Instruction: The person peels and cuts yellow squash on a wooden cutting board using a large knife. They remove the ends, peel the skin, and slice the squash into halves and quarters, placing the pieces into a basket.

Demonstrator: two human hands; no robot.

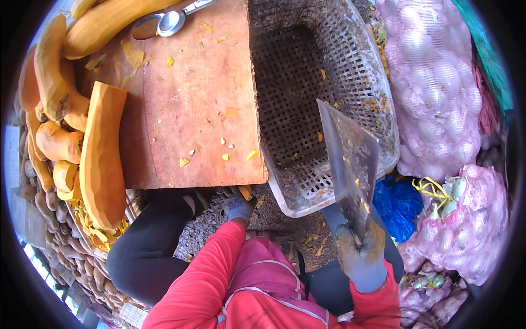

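Head view: right hand (362,255), half past four, clamped on cleaver (350,159); left hand (238,208), seven o'clock, grip unclear. Long squash (102,164), nine o'clock, seemingly peeled, end cut; thick squash (104,33), ten o'clock, apparently uncut.

1. Open room lay over the middle of the table (197,104).
2. Peeled squashes (102,159) blocked its left side.
3. The cleaver (350,159) obstructed the crate's (359,71) near right side; farther back, its mouth lay open.
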